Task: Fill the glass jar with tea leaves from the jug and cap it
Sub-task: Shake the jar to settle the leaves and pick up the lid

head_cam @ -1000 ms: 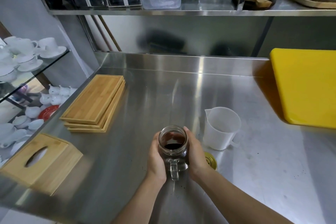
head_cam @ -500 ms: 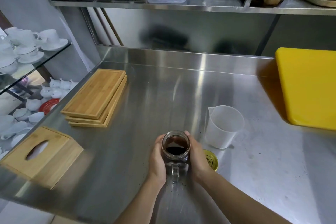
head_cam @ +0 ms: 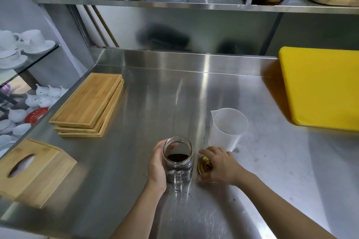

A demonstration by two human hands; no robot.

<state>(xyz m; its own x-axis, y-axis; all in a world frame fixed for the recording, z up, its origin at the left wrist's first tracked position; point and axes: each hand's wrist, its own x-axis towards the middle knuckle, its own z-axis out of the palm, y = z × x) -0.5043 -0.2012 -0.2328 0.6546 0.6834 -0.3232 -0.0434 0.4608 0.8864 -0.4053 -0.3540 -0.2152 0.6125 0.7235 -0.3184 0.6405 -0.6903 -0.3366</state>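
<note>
A clear glass jar [head_cam: 178, 158] with a handle stands uncapped on the steel counter [head_cam: 174, 103], dark tea leaves in its bottom. My left hand [head_cam: 157, 167] wraps around its left side. Just right of the jar lies a gold lid [head_cam: 204, 165], and my right hand [head_cam: 220, 165] rests on it with fingers curled over its edge. A white translucent plastic jug [head_cam: 227, 129] stands upright behind the lid, and looks empty.
A stack of bamboo trays [head_cam: 89, 105] lies at left, a wooden tissue box [head_cam: 33, 169] at the near left edge. A yellow board [head_cam: 322, 87] sits at right. White cups [head_cam: 25, 44] fill glass shelves beyond the left edge. Loose tea specks dot the counter.
My right hand has left the jar's right side and moved right onto the gold lid. The left hand keeps hold of the jar.
</note>
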